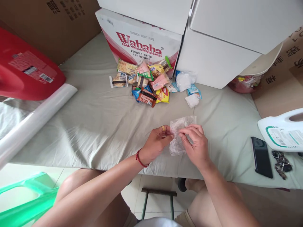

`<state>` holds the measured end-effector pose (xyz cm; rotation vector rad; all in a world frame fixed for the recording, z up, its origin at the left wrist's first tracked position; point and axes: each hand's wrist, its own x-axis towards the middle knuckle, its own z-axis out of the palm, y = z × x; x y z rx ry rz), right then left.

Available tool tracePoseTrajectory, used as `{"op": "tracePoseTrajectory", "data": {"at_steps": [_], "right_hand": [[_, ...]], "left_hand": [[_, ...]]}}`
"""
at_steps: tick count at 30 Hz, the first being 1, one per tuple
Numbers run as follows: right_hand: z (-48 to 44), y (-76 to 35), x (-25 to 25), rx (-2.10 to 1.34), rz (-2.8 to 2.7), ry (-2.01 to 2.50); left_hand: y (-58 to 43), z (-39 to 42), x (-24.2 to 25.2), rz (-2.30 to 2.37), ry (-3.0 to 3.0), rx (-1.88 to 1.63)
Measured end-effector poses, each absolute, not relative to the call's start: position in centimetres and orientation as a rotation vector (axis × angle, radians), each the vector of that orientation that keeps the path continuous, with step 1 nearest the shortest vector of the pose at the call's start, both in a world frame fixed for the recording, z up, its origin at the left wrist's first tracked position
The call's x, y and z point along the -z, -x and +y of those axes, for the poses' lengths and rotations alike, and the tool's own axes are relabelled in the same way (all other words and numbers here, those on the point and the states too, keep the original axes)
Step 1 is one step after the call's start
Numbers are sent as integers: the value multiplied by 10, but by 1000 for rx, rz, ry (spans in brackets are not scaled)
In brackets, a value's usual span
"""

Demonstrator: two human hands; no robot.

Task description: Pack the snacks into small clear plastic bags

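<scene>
A clear, crinkled plastic bag [181, 146] is between my two hands, just over the cloth-covered surface near its front edge. My left hand [159, 138] pinches the bag's left side between thumb and fingers; a ring and a red cord bracelet show on it. My right hand [195, 142] pinches the same bag near its middle, thumb against fingers. Farther back lies a pile of wrapped snacks [151, 80] in several colours. To the pile's right are a crumpled white plastic bag [186, 80] and a smaller white piece [193, 100].
A Wahaha carton [142, 41] and white boxes [217, 56] stand at the back. At left are a red jug [26, 63] and a plastic film roll [35, 123]. A phone [261, 157], keys [281, 164] and a white bottle [284, 129] lie at right.
</scene>
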<state>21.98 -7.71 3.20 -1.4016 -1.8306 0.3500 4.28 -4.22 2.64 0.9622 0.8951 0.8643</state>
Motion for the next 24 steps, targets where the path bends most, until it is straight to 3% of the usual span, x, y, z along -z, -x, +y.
{"op": "tracePoseTrajectory", "data": {"at_steps": [5, 11, 24], "right_hand": [[-77, -223, -36, -594, -1690, 1396], [-75, -230, -35, -1051, -1128, 1437], [-60, -246, -37, -1218, -628, 1283]], "left_hand": [[-42, -41, -27, 833, -872, -851], [-40, -36, -28, 854, -768, -915], [-31, -24, -32, 864, -545, -1059]]}}
